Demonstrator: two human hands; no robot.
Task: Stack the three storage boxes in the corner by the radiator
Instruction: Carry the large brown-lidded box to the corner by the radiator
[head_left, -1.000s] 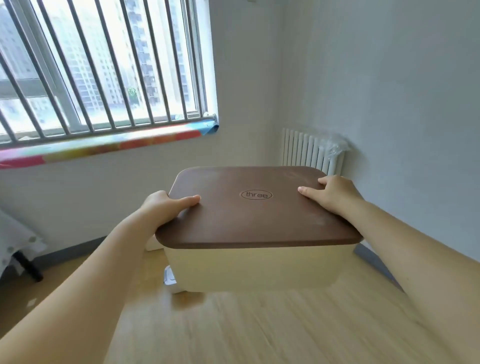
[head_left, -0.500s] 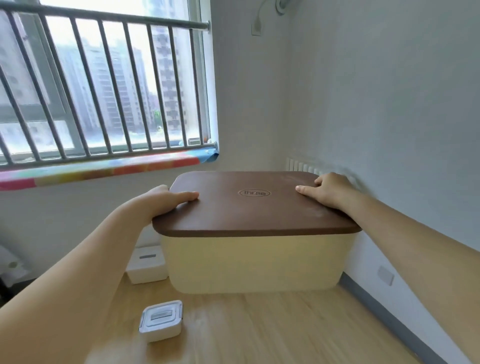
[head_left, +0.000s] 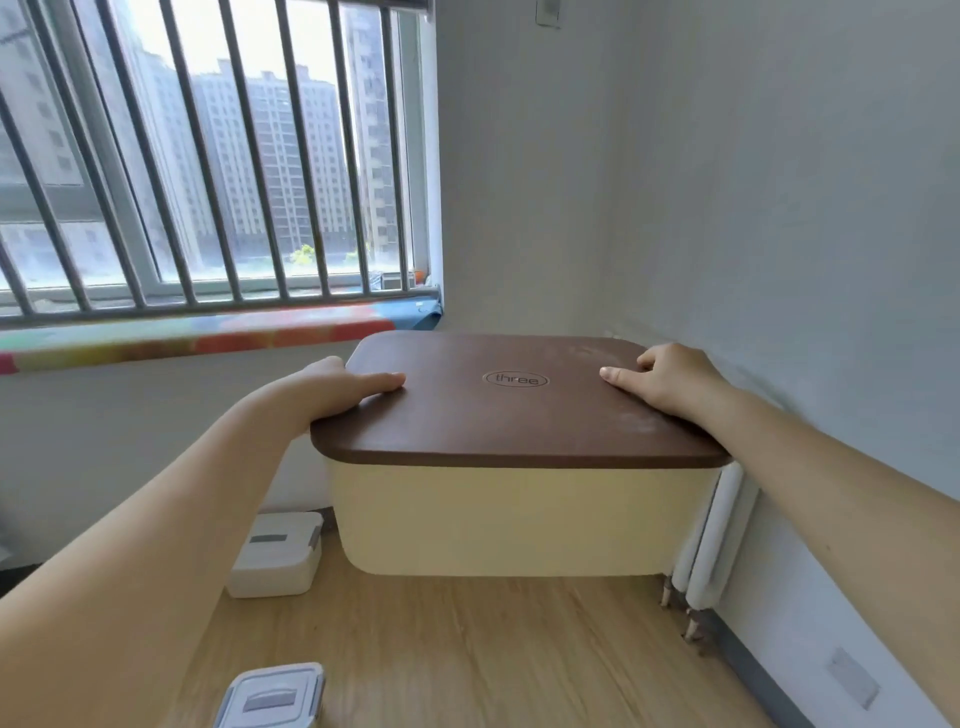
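I hold a large cream storage box (head_left: 519, 519) with a brown lid marked "three" in front of me, above the wooden floor. My left hand (head_left: 332, 389) grips its left end, thumb flat on the lid. My right hand (head_left: 670, 382) grips the right end the same way. A medium white box (head_left: 278, 556) with a grey handle sits on the floor by the wall, left of the big box. A small white box (head_left: 270, 696) with a clear-rimmed lid lies nearer me at the bottom edge. The white radiator (head_left: 711, 545) shows just right of the big box.
The grey walls meet in a corner (head_left: 608, 208) behind the big box. A barred window (head_left: 208, 156) with a colourful sill (head_left: 208, 335) fills the left. A wall socket (head_left: 852, 675) sits low on the right wall. Wooden floor (head_left: 493, 649) lies below the box.
I have come closer to the corner with the big box. The view tilted up, the two small boxes came into sight on the floor, and the radiator is now mostly hidden behind the box.
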